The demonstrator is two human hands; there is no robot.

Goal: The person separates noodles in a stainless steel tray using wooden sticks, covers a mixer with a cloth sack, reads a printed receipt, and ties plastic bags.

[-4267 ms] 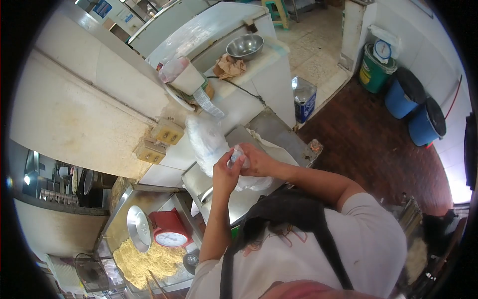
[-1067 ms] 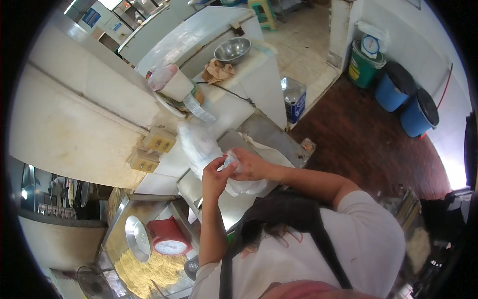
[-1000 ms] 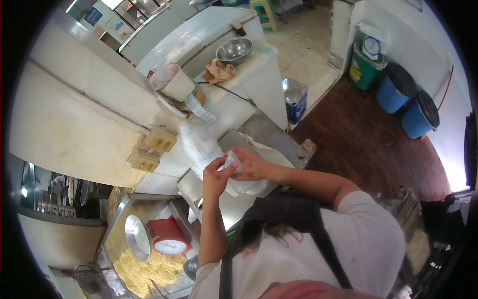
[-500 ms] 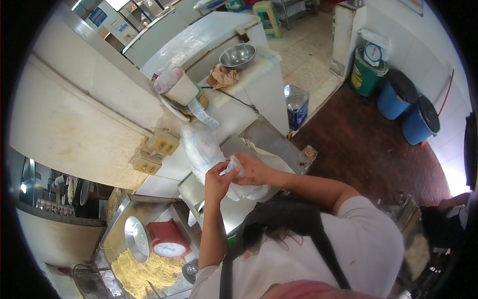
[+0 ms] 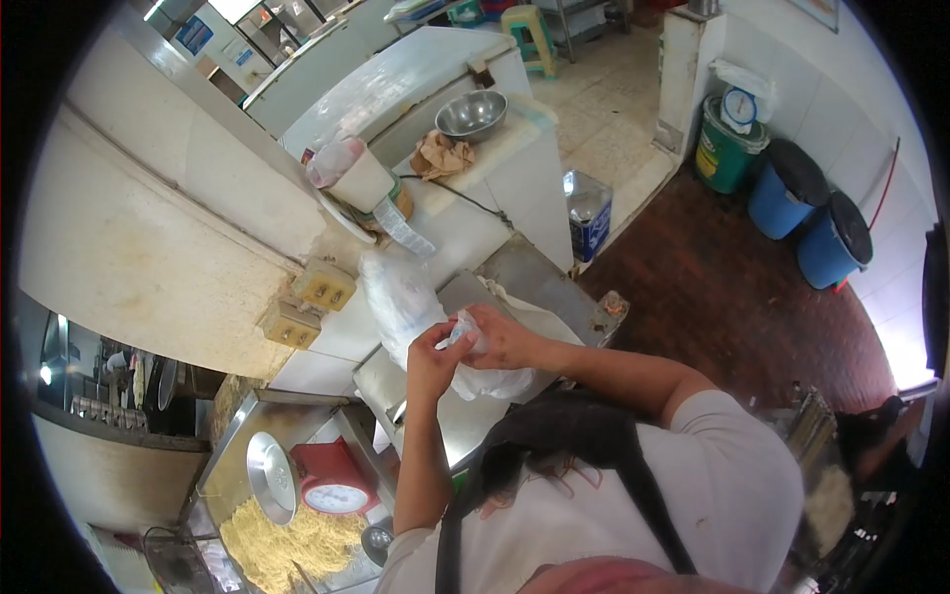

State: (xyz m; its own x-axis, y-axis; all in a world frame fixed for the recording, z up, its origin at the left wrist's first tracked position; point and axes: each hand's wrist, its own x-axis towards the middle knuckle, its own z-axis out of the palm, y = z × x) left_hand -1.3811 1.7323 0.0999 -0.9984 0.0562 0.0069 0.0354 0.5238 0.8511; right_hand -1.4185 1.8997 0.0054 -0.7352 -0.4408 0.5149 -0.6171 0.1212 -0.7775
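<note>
My left hand (image 5: 433,358) and my right hand (image 5: 502,339) are close together above a metal counter. Bunched between their fingers is part of a thin, clear plastic bag (image 5: 469,331). The fingers of both hands are closed on it; folds of plastic hide the fingertips in places. More whitish plastic hangs below the hands. Just beyond my left hand, a large bundle of clear plastic bags (image 5: 394,290) lies against the tiled ledge.
Lower left, a red weighing scale (image 5: 334,475) with a metal pan stands beside a pile of yellow noodles (image 5: 282,544). A steel bowl (image 5: 472,116) and crumpled brown paper (image 5: 441,155) sit on the ledge. Lidded blue bins (image 5: 834,247) line the right wall. Another person's arm (image 5: 889,445) shows far right.
My hands keep nearly the same place and grip on the plastic bag. At the far right edge, the other person's arm has moved lower.
</note>
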